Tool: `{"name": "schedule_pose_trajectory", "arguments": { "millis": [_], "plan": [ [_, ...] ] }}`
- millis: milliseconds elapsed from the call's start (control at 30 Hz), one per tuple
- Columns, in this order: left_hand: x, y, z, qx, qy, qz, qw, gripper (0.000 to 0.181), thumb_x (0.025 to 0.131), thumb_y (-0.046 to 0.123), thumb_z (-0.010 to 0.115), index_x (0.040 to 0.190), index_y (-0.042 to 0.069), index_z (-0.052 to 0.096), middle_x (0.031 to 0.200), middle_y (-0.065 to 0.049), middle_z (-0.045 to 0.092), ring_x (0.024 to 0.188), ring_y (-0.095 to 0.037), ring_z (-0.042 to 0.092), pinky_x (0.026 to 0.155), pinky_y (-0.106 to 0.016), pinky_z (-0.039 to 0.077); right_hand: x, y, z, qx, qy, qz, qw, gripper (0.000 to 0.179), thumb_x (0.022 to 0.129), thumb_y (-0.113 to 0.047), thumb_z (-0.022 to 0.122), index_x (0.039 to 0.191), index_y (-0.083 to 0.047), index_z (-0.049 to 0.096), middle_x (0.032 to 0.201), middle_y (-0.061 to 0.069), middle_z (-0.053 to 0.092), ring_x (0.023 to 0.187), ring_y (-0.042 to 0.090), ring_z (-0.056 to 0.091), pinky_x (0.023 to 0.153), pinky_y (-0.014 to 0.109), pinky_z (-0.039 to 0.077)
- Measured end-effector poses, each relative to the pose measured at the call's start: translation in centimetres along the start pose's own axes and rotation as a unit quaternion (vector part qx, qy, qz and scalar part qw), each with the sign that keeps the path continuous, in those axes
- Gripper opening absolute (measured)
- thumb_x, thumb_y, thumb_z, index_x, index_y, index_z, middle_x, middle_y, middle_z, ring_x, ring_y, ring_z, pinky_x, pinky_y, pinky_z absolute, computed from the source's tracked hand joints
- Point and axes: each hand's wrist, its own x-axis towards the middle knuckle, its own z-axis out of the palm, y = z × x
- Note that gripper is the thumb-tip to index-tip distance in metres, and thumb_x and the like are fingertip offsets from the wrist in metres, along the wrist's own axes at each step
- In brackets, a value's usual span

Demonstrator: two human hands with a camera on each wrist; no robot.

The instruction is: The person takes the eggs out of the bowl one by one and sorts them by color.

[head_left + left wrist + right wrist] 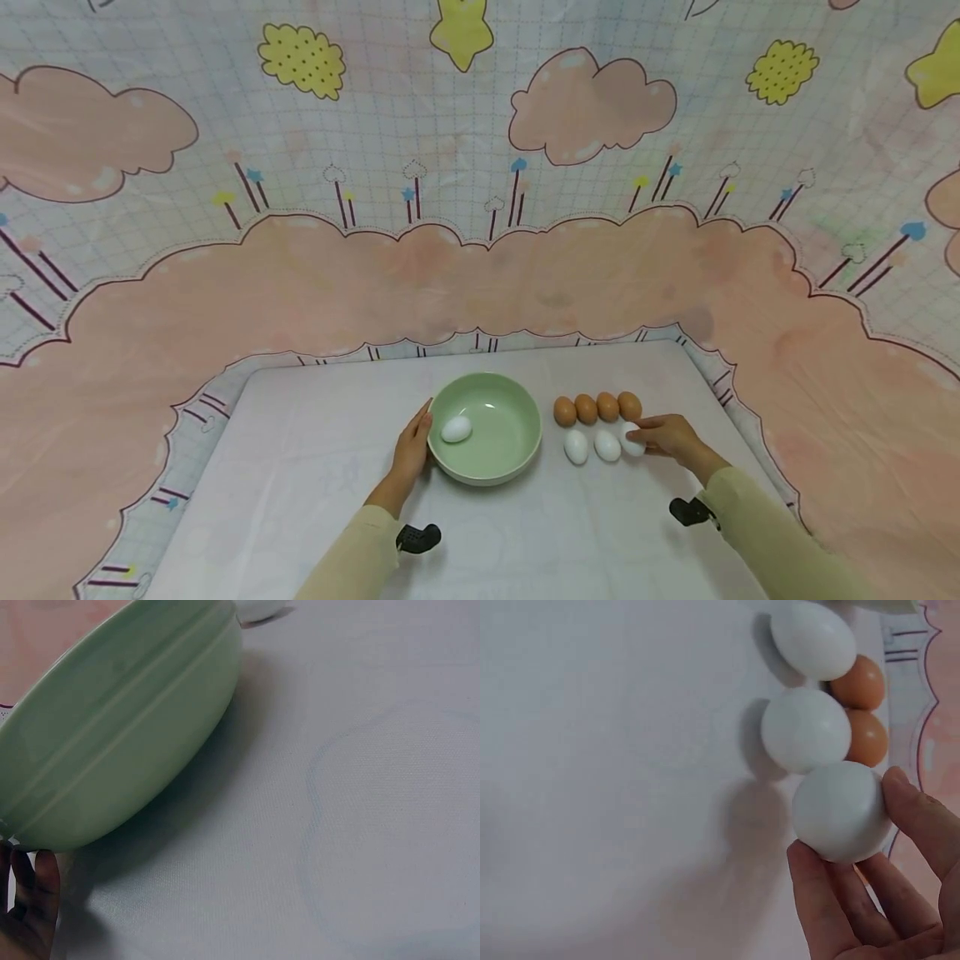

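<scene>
A pale green bowl (pixel 487 467) stands on the table with one white egg (pixel 456 429) inside, toward its left. My left hand (pixel 409 446) rests against the bowl's left side; its fingertips (pixel 46 874) touch the outer wall in the left wrist view. To the right, my right hand (pixel 672 438) pinches a white egg (pixel 841 811) between thumb and fingers, at the right end of the white row. Two more white eggs (pixel 807 730) lie beside it. Behind them is a row of several brown eggs (pixel 587 408).
A white cloth covers the table (pixel 300 467). Behind it hangs a backdrop (pixel 480 283) printed with clouds and stars. Black wrist-worn devices (pixel 418 538) sit at both sleeves.
</scene>
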Motion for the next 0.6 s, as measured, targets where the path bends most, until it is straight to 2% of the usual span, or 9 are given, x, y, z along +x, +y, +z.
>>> {"name": "schedule_pose_trajectory", "arguments": {
  "millis": [300, 600],
  "plan": [
    [0.0, 0.0, 0.0, 0.005, 0.001, 0.0, 1.0, 0.049, 0.107, 0.041, 0.038, 0.152, 0.02, 0.04, 0.157, -0.011, 0.035, 0.146, -0.035, 0.027, 0.117, -0.054, 0.021, 0.7, 1.5, 0.7, 0.009, 0.036, -0.015, 0.9992, 0.051, 0.086, -0.006, 0.074, 0.126, 0.02, 0.054, 0.129, 0.036, 0.056, 0.091, 0.019, 0.069, 0.08, 0.035, 0.058],
    [0.0, 0.0, 0.0, -0.007, 0.002, 0.0, 1.0, 0.049, 0.107, 0.04, 0.039, 0.151, 0.02, 0.041, 0.157, -0.01, 0.035, 0.145, -0.034, 0.028, 0.117, -0.053, 0.022, 1.0, 2.1, 1.3, 0.016, 0.047, 0.004, 0.9987, 0.053, 0.086, -0.007, 0.075, 0.127, 0.019, 0.053, 0.131, 0.035, 0.053, 0.087, 0.013, 0.067, 0.077, 0.032, 0.058]
  ]
}}
